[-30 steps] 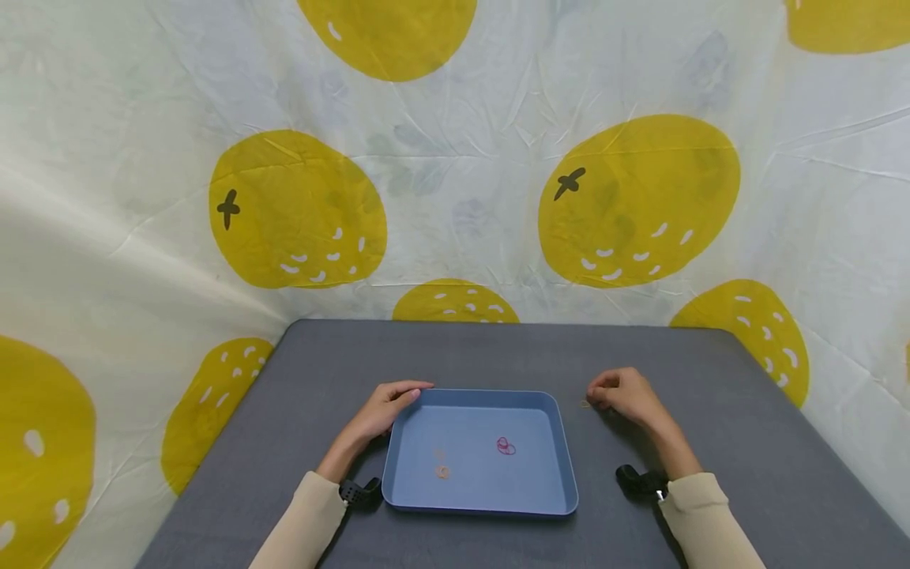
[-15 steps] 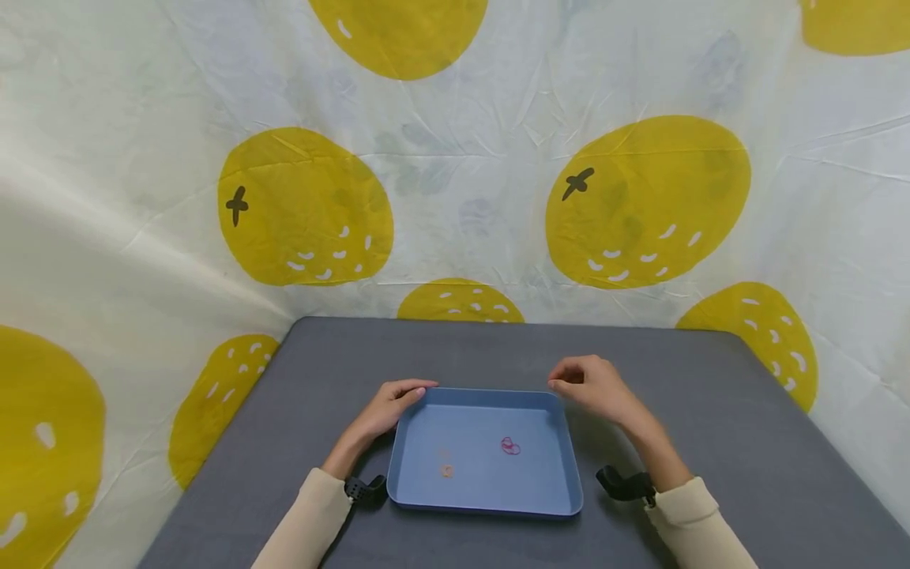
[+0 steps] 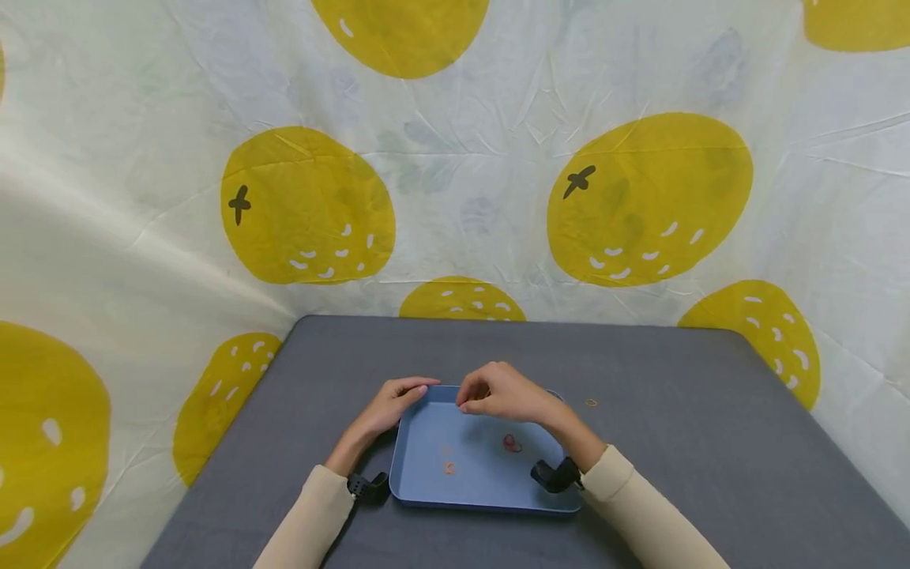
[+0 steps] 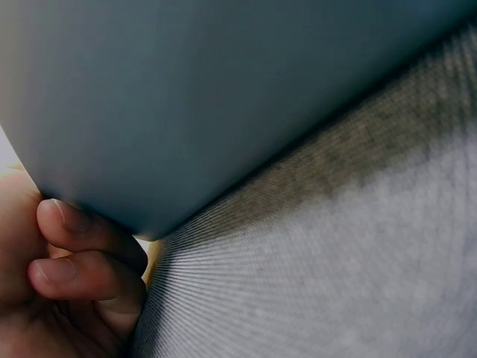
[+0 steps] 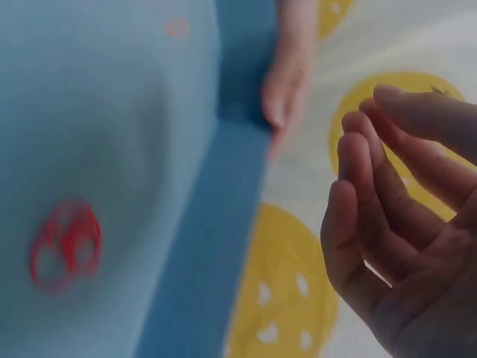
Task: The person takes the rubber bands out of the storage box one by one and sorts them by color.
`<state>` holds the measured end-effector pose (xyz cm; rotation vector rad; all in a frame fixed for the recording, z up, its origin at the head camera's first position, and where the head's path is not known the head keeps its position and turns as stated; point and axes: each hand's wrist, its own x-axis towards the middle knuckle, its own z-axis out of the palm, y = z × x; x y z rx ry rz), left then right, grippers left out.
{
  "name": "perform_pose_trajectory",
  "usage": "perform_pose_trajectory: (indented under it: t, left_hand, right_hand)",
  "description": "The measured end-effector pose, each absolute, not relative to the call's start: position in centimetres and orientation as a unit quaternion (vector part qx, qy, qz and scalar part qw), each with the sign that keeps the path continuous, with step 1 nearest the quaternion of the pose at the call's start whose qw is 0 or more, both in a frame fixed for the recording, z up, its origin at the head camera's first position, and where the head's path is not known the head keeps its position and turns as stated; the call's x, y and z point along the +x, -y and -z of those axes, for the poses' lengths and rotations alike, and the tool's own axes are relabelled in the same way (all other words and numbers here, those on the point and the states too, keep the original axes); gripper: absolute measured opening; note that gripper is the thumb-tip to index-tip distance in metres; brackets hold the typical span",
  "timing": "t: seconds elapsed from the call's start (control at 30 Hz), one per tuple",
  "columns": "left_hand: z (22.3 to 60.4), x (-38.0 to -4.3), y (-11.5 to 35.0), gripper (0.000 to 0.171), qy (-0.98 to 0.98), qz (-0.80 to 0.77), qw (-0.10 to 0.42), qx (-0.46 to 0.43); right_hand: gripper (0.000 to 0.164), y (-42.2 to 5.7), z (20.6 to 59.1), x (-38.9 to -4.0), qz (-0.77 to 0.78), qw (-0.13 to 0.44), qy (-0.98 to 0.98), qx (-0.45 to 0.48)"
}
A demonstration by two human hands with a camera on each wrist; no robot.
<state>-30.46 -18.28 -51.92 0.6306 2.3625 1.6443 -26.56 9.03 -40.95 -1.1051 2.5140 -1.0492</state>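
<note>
A shallow blue tray [image 3: 490,490] lies on the grey table. My left hand [image 3: 391,405] grips its far left corner, thumb on the rim; the left wrist view has curled fingers [image 4: 93,265] under the tray wall [image 4: 194,112]. Above the tray's far side hovers my right hand [image 3: 501,393], thumb and index tips close together. No object shows at those fingertips [image 5: 387,95], and I cannot tell whether they pinch something small. Red rubber bands [image 3: 512,443] lie in the tray's right half, orange ones [image 3: 449,468] in its left half.
One yellowish rubber band [image 3: 592,403] lies on the table right of the tray. Black wrist cameras [image 3: 556,476] sit below both hands, the right one over the tray. A white cloth with yellow fruit prints [image 3: 462,197] hangs behind the table's far edge.
My right hand has left the spot by the loose band on the table and swung left, over the tray's far rim. The left hand keeps its place on the corner.
</note>
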Motion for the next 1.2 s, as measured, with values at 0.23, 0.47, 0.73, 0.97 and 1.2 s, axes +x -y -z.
perform_pose_trajectory:
  t: [0.23,0.47,0.73,0.97,1.2]
  left_hand:
    - [52.0,-30.5,18.3,0.034,-0.799,-0.552,0.083,0.223]
    - [52.1,-30.4,18.3,0.035,-0.797,-0.556,0.088,0.218]
    - [52.1,-30.4,18.2,0.037,-0.797,-0.557,0.088,0.218]
    - [51.9,-30.4,18.2,0.036,-0.797,-0.559,0.099,0.206]
    - [51.9,-30.4,18.2,0.035,-0.799,-0.559,0.095,0.201]
  right_hand:
    - [0.009,-5.5,43.9,-27.0,0.314,0.141,-0.844,-0.411]
    - [0.007,-4.2,46.1,-27.0,0.283,0.179,-0.858,-0.390]
    - [0.007,-4.0,46.5,-27.1,0.281,0.170,-0.860,-0.390]
    - [0.008,-4.1,46.6,-27.1,0.269,0.170,-0.862,-0.394]
    - [0.014,-4.1,46.7,-27.0,0.274,0.175,-0.862,-0.390]
